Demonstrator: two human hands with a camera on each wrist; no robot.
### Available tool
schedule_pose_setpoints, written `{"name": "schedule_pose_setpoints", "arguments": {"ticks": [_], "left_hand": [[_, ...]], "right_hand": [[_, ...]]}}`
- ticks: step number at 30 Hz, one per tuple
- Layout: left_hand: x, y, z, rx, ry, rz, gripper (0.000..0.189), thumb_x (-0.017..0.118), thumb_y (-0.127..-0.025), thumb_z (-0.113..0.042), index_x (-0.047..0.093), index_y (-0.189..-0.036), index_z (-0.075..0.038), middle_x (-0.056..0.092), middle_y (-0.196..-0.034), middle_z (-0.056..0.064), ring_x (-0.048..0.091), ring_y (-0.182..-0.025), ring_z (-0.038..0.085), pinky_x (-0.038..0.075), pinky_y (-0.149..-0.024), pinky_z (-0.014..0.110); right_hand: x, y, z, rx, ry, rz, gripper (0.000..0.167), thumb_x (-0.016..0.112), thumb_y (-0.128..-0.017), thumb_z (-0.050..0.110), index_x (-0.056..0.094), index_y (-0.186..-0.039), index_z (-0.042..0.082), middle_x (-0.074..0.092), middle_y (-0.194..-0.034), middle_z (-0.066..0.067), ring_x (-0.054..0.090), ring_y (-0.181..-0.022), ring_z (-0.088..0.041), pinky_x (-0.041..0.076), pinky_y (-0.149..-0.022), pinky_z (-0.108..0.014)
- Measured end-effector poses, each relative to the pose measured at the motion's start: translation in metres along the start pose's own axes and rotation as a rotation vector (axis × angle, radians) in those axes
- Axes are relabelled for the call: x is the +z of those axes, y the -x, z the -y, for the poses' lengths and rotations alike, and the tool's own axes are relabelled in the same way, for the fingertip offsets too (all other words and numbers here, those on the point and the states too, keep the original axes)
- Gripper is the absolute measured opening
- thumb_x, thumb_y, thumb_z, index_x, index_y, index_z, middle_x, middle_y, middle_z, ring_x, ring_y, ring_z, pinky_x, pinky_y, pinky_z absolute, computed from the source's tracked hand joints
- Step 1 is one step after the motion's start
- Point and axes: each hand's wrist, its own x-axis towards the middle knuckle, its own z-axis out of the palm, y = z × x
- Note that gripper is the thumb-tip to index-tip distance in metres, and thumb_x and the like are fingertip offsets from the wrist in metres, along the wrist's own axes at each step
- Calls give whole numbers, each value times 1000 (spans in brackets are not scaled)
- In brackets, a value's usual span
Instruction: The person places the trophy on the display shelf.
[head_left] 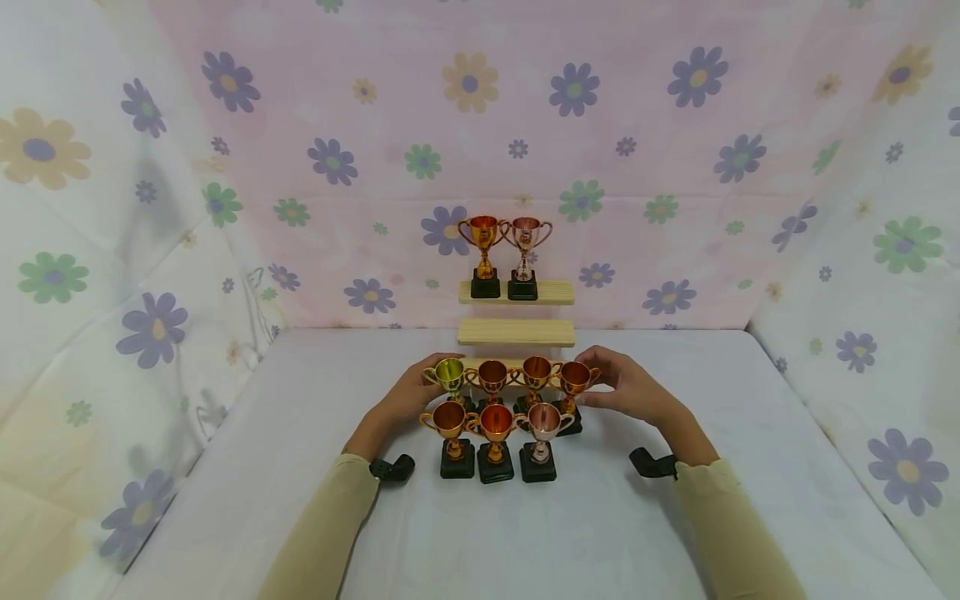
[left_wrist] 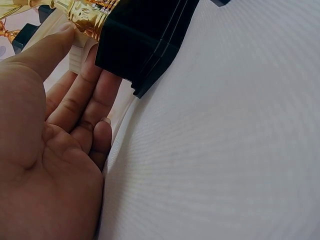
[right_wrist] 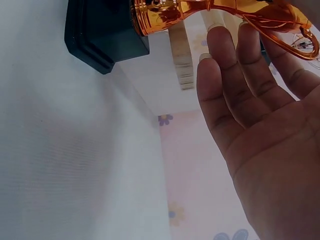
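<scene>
In the head view, several small trophy cups with black bases stand in a row on the white cloth. My left hand (head_left: 411, 392) is at the row's left end, beside the yellow-gold trophy (head_left: 450, 375). The left wrist view shows its thumb at the gold stem (left_wrist: 87, 17) and its extended fingers at the black base (left_wrist: 137, 42). At the opposite end, my right hand (head_left: 633, 390) reaches around the copper-coloured trophy (head_left: 576, 379). Its fingers lie nearly straight behind the orange stem (right_wrist: 165, 12) in the right wrist view; the thumb is largely hidden there.
Three trophies stand in front: a bronze one (head_left: 448, 419), an orange-red one (head_left: 497, 423) and a rose one (head_left: 544, 422). Behind are wooden shelf planks (head_left: 516, 332); the top plank (head_left: 557, 292) bears a gold trophy (head_left: 485, 233) and a pink one (head_left: 526, 235). Flowered cloth walls surround the table.
</scene>
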Motion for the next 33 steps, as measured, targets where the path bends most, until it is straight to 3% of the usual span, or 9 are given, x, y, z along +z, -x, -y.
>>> {"name": "schedule_pose_setpoints", "arguments": {"ticks": [6,16,27,33], "left_hand": [[0,1,-1,4,9,-3,47,61,-108,-9,54,-154,-16,62,-144,10,59,-132,29,46,-114,53],[0,0,0,3,6,-5,48,62,-107,-10,53,-154,-17,62,-144,9,59,-131,28,46,-114,53],[0,0,-1,22,-23,0,48,60,-108,-11,53,-155,-18,62,-144,8,58,-132,27,45,-113,52],[-1,1,-2,32,-34,-5,48,60,-107,-8,53,-154,-15,62,-143,9,58,-129,27,46,-110,50]], "right_hand": [[1,-1,1,2,15,6,43,84,-90,5,63,-128,11,70,-120,-6,69,-108,-28,55,-99,-54],[-3,2,3,-16,21,-13,41,84,-91,9,64,-127,11,70,-119,-6,69,-106,-26,54,-101,-56],[-12,6,12,3,2,-55,41,84,-92,10,64,-128,9,71,-120,-8,71,-105,-26,58,-96,-34],[-18,8,15,5,-14,-97,41,83,-92,8,64,-129,7,72,-119,-10,71,-106,-26,59,-95,-33]]}}
